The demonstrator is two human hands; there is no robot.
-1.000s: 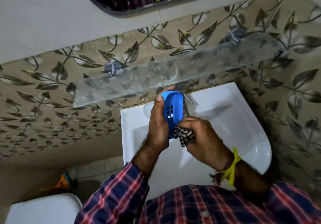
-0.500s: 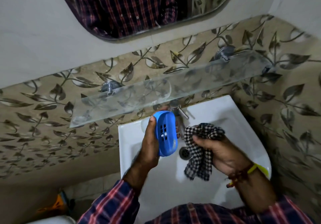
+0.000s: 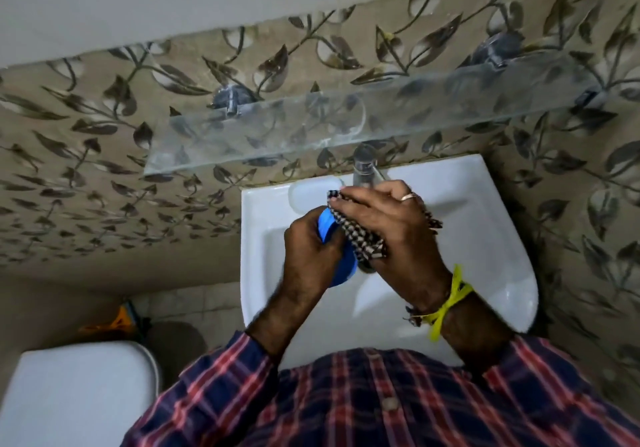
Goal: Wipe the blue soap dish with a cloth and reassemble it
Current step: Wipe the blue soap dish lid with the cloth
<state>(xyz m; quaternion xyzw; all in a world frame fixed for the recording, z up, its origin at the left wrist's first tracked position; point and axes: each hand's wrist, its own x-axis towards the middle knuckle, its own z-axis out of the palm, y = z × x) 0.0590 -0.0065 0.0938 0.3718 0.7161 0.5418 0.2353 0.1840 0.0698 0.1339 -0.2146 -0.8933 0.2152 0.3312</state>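
Observation:
Over the white sink (image 3: pixel 485 238), my left hand (image 3: pixel 308 256) grips the blue soap dish (image 3: pixel 329 224) from the left side. Only its blue rim and lower edge show; the rest is hidden by both hands and the cloth. My right hand (image 3: pixel 391 228) presses a black-and-white checked cloth (image 3: pixel 360 238) flat against the dish from the right. A ring sits on that hand and a yellow thread is tied at the wrist. I see just one blue part; any other piece of the dish is out of sight.
A glass shelf (image 3: pixel 311 131) juts from the leaf-patterned tiled wall just above the sink. The metal tap (image 3: pixel 363 166) stands behind my hands. A white toilet cistern lid (image 3: pixel 76 394) is at lower left, with an orange object (image 3: pixel 117 322) on the floor.
My right hand, which held the cloth hanging loose apart from the dish, has come over and pressed it onto the dish. The dish has turned so its holes no longer show.

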